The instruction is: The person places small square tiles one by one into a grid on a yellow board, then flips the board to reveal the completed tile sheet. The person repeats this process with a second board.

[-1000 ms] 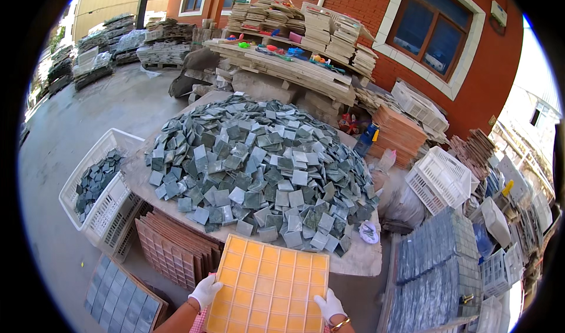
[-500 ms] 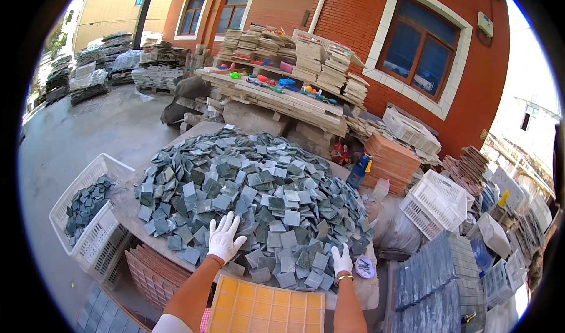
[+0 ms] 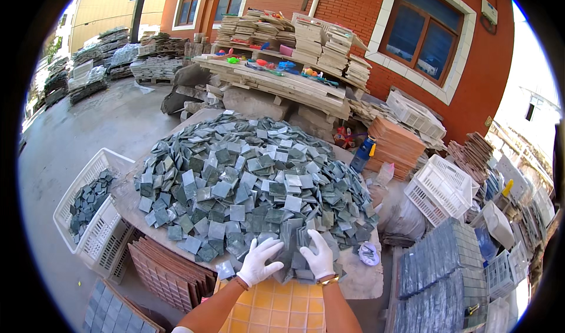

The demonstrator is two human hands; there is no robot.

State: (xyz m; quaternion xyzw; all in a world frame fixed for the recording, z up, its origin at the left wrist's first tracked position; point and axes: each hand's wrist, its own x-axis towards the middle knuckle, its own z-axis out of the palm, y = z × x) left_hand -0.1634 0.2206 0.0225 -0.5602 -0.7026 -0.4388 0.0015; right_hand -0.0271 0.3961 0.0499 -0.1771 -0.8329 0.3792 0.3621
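Several tiles (image 3: 289, 233), apparently being gathered, lie between left hand (image 3: 258, 265) and right hand (image 3: 319, 259), fingers (image 3: 271, 250) spread, contact unclear, next needing an even pull.

Gloved hands (image 3: 259, 263) flank grey tiles (image 3: 288, 243) above yellow grid (image 3: 276, 310).

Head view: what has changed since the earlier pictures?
The white-gloved left hand and right hand let go of the yellow, square-gridded tray, gripped by its sides a second ago. They reached forward to the heap of grey-green square tiles, then drew toward each other at its near edge, with tiles between them. The white plastic basket at left and the round white dish stayed put.
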